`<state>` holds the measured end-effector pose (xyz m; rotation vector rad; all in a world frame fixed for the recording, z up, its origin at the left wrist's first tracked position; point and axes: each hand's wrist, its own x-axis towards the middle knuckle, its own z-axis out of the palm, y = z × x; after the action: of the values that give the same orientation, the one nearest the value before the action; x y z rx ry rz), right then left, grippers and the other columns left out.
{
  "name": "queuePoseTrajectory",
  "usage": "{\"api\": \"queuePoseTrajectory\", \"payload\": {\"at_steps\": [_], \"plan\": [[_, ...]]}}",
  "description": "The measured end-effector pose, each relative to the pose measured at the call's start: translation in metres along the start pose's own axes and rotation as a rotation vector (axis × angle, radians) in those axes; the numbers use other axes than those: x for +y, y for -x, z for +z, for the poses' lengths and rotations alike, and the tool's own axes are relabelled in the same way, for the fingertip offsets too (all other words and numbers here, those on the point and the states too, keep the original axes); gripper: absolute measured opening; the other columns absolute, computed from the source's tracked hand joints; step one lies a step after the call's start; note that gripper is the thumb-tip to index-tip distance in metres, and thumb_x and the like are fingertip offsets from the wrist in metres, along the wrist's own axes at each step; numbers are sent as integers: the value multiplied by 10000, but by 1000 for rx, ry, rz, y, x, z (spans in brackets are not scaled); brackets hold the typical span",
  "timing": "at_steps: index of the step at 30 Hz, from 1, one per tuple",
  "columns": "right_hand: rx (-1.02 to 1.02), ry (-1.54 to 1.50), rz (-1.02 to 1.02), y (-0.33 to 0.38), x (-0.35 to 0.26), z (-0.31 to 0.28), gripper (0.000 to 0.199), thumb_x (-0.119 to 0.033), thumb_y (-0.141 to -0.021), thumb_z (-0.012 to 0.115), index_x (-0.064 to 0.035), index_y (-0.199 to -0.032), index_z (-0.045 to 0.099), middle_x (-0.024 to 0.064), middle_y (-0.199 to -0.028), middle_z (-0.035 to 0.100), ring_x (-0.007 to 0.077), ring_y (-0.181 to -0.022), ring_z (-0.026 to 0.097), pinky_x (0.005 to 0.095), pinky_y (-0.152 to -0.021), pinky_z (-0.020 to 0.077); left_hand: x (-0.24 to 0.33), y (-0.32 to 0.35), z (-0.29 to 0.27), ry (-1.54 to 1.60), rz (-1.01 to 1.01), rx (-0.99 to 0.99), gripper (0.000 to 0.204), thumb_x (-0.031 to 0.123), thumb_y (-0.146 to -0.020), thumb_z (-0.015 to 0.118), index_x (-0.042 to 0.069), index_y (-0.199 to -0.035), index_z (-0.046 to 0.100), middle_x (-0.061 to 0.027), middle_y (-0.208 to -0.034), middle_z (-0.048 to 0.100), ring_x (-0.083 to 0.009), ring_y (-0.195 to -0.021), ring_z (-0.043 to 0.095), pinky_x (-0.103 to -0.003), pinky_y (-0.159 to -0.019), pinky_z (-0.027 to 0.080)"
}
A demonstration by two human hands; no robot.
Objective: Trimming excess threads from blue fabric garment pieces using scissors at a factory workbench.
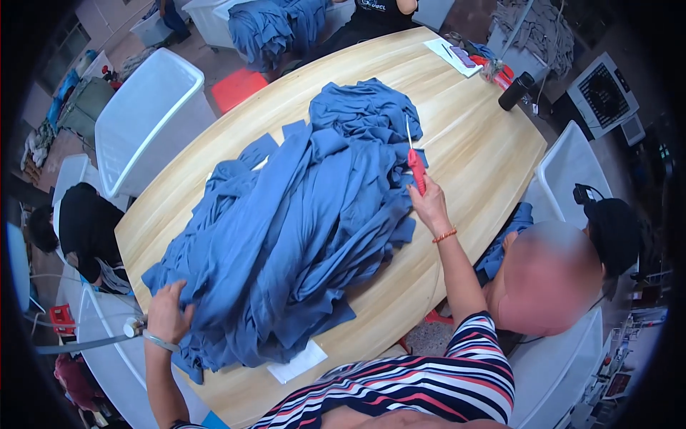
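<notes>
A big heap of blue fabric (286, 236) lies crumpled in long folds across the middle of the wooden table (471, 150). My left hand (170, 314) is at the near left edge of the heap, touching the cloth, its fingers apart. In my right hand (430, 205) is a red-handled tool with a long thin metal tip (416, 170). The tip points away from me, over the far right part of the fabric. My fingers are wrapped round its handle; the exact kind of tool does not show. A white sheet of paper (299, 362) lies partly under the near edge of the heap.
White bins (153, 118) stand around the table. A red stool (238, 89) is beyond the far edge. A black bottle (516, 91) and a paper with a phone (457, 57) are at the far right. People sit at left, right and the far side.
</notes>
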<state>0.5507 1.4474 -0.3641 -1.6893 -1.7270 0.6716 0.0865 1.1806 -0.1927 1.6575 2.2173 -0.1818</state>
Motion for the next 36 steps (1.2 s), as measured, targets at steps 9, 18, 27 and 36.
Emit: {"api": "queuePoseTrajectory", "payload": {"at_steps": [9, 18, 27, 36], "plan": [[-83, 215, 266, -207, 78, 47, 785, -590, -673, 741, 77, -1052, 580, 257, -956, 657, 380, -922, 649, 430, -784, 520, 171, -190, 78, 70, 396, 276, 970, 520, -628, 808, 64, -1385, 407, -224, -1415, 392, -433, -1311, 338, -494, -1076, 278], [-8, 159, 250, -274, 118, 107, 648, -354, -670, 794, 64, -1104, 557, 262, -1057, 634, 392, -1019, 609, 449, -908, 476, 232, -183, 74, 79, 799, -104, 696, 581, -697, 717, 86, -1175, 611, -113, -1261, 567, -245, -1146, 541, -510, -937, 318], [-256, -770, -53, -250, 62, 42, 419, -64, -766, 746, 35, -1145, 599, 50, -973, 665, 87, -861, 611, 250, -786, 514, 233, -238, 43, 503, 550, 124, 385, 306, -797, 741, 72, -1093, 663, -72, -1028, 663, -218, -998, 599, -431, -967, 342], [-936, -950, -390, -114, -145, -73, 641, -60, -759, 734, 20, -1333, 460, 18, -1067, 610, 74, -952, 566, 252, -859, 483, 261, -314, 38, 2128, 182, -557, 682, 534, -846, 627, 71, -1322, 471, -153, -1158, 590, -262, -1003, 600, -420, -877, 492]]}}
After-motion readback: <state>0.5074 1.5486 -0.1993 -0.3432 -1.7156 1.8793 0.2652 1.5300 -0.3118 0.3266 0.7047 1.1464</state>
